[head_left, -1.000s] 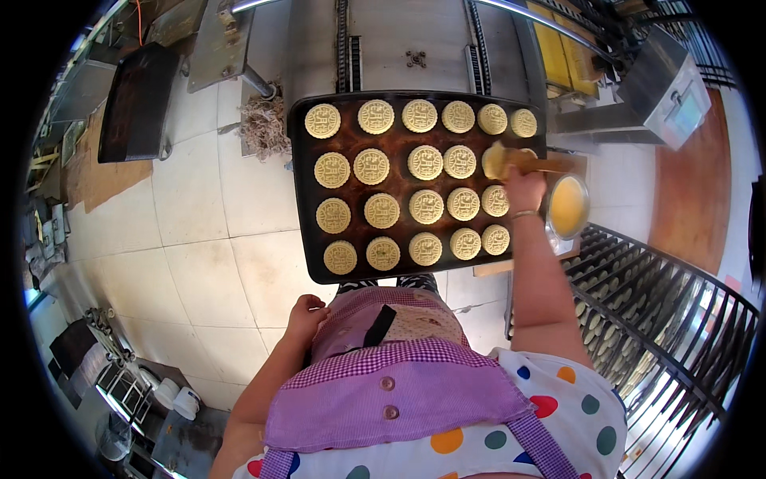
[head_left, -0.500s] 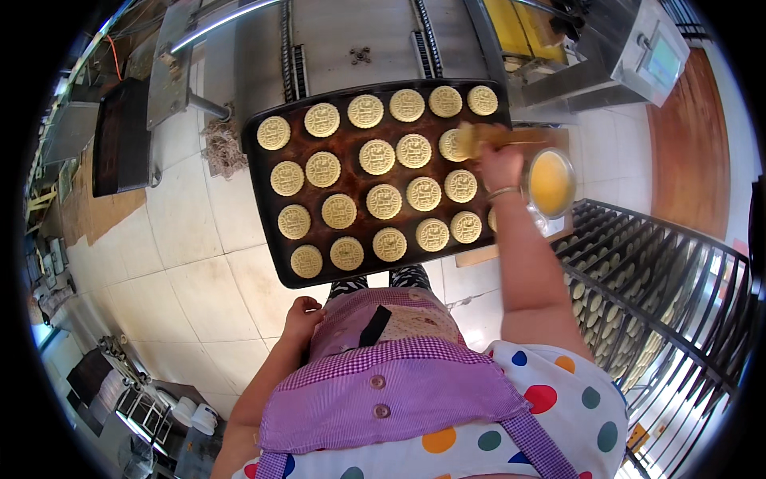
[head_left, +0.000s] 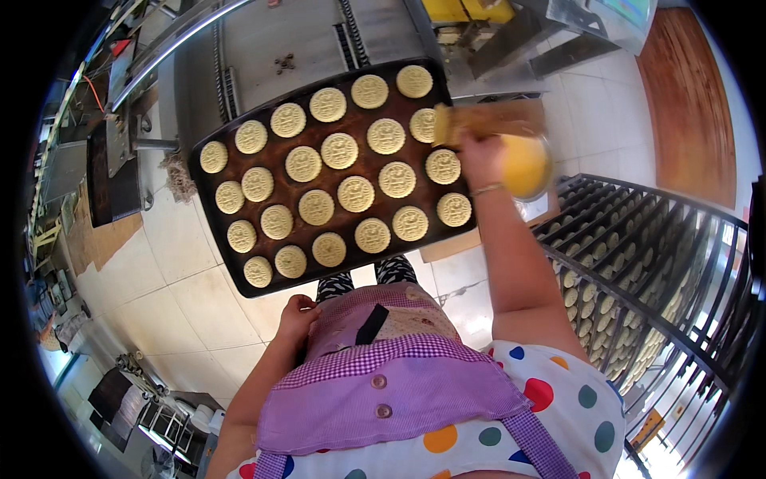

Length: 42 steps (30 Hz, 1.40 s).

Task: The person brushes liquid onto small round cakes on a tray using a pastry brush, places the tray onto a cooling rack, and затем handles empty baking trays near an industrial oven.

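Observation:
My right hand (head_left: 483, 160) grips a pastry brush (head_left: 444, 126) with pale yellow bristles and a brownish handle, blurred by motion. Its bristles reach the right side of a round stamped mooncake (head_left: 421, 125) in the second row; I cannot tell if they touch. Rows of similar pale mooncakes lie on a dark baking tray (head_left: 275, 160). Beside my right wrist is a round bowl (head_left: 550, 166) of yellow liquid, partly hidden by the hand. My left hand (head_left: 298, 314) hangs by the apron at my waist, fingers loosely curled, with nothing visible in them.
Beyond the tray is a metal machine bed (head_left: 303, 36) with chains. On the right stands a dark rack (head_left: 630, 263) loaded with trays of mooncakes. A cardboard surface (head_left: 519, 116) lies under the bowl. Another dark tray (head_left: 100, 172) leans at the left.
My view has turned, so the tray sits further left and tilted. The brush stays near the right-hand mooncake of the second row. My left hand has hardly moved.

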Each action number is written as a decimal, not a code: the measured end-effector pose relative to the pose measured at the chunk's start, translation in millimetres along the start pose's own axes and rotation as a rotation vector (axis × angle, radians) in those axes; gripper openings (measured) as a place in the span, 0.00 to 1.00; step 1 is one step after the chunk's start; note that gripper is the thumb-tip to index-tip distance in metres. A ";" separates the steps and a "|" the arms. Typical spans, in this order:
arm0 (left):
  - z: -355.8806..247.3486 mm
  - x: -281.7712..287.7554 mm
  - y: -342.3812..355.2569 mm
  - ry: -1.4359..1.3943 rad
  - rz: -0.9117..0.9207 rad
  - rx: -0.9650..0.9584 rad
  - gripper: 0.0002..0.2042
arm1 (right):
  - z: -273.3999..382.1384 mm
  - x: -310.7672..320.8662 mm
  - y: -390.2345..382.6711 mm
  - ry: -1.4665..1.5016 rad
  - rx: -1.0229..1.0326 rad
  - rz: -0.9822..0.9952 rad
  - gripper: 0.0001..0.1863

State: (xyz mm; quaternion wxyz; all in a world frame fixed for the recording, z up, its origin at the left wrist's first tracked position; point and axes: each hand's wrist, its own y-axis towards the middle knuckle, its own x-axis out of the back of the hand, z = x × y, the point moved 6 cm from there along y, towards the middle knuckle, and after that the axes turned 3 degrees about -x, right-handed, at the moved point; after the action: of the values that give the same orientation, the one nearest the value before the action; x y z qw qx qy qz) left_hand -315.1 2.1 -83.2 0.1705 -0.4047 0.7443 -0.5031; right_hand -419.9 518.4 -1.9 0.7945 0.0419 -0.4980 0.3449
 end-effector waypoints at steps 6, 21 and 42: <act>-3.8 -45.1 0.8 0.070 0.067 0.065 0.17 | -184.5 97.0 27.4 0.387 -0.066 -0.409 0.23; -48.1 -73.9 -5.3 0.020 0.097 0.016 0.19 | -277.5 54.1 23.8 1.061 -0.586 -0.442 0.22; 23.4 15.6 -19.3 -0.008 0.038 -0.066 0.19 | -56.8 25.3 -131.4 0.882 -0.129 0.033 0.34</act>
State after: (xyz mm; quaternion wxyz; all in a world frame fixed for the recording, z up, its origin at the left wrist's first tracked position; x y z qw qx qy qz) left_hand -300.9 -27.5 -73.9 0.1696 -0.3978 0.7674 -0.4734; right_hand -292.4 454.9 26.9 0.9264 -0.1667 -0.1323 0.3105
